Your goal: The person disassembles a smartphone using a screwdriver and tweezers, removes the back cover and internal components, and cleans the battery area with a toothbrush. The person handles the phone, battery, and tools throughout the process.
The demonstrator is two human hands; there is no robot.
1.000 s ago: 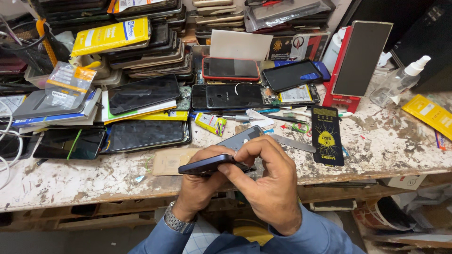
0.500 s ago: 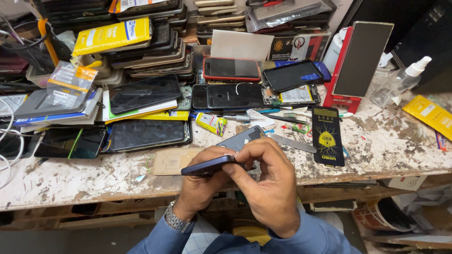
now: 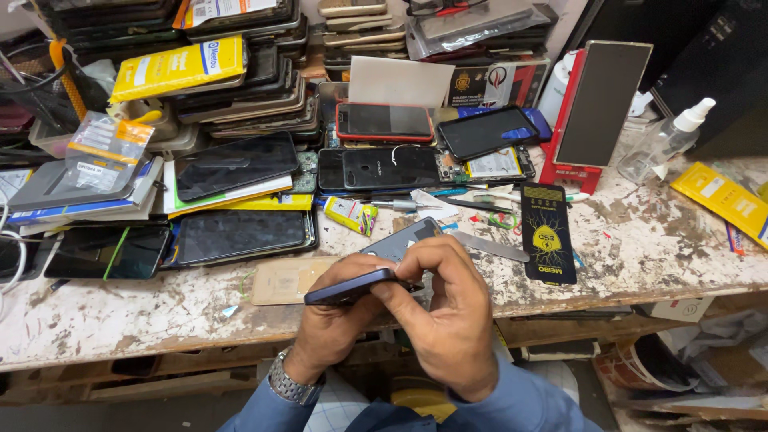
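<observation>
I hold a dark blue smartphone point(image 3: 352, 287) edge-on above the front of a worn, paint-chipped workbench point(image 3: 656, 240). My left hand point(image 3: 332, 332) grips it from below, a metal watch on that wrist. My right hand point(image 3: 448, 312) curls over the phone's right end, fingertips pressed on its edge. A grey phone back cover point(image 3: 400, 238) lies on the bench just behind my hands. A tan flat piece point(image 3: 284, 280) lies to the left of the phone.
Stacks of phones and screens point(image 3: 240, 164) crowd the back left. A red-framed phone point(image 3: 384, 122), a black screen-protector packet point(image 3: 548, 232), a spray bottle point(image 3: 668, 140), a yellow packet point(image 3: 720, 196) and metal tweezers point(image 3: 488, 246) lie around. The bench edge runs below my hands.
My hands and the phone have stayed in almost the same place; the right fingers have shifted slightly along the phone's edge.
</observation>
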